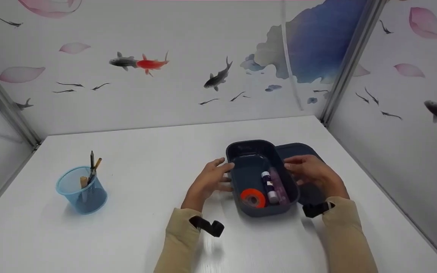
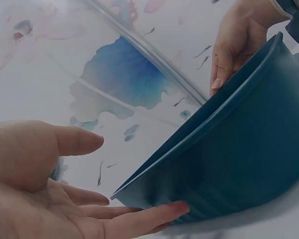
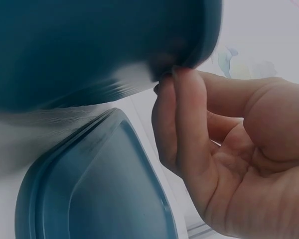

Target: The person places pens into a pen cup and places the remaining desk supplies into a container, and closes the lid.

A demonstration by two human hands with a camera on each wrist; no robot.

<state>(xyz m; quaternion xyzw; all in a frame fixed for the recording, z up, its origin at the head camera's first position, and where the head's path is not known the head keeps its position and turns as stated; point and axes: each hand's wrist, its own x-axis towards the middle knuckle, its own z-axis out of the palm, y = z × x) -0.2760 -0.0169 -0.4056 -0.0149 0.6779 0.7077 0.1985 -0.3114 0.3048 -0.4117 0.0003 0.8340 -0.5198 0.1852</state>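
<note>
A dark blue plastic box [image 1: 246, 170] with rounded corners stands before me, the orange tape roll [image 1: 253, 198], a glue stick [image 1: 269, 186] and a slim translucent purple item [image 1: 279, 185] inside. At its left side, my left hand [image 1: 211, 179] has its thumb raised and its fingers extended; the fingertips meet the outer wall in the left wrist view. My right hand [image 1: 313, 172] grips the right wall near the rim, with curled fingers [image 3: 189, 114] against the lower outside. The matching lid [image 1: 298, 149] lies behind and to the right, partly hidden by the box and right hand.
A light blue mesh pen cup [image 1: 82, 191] holding pencils and other sticks stands on the left of the white table [image 1: 135, 235]. Printed wall panels [image 1: 165, 102] enclose the back and both sides. Black straps [image 1: 207, 226] sit on both wrists.
</note>
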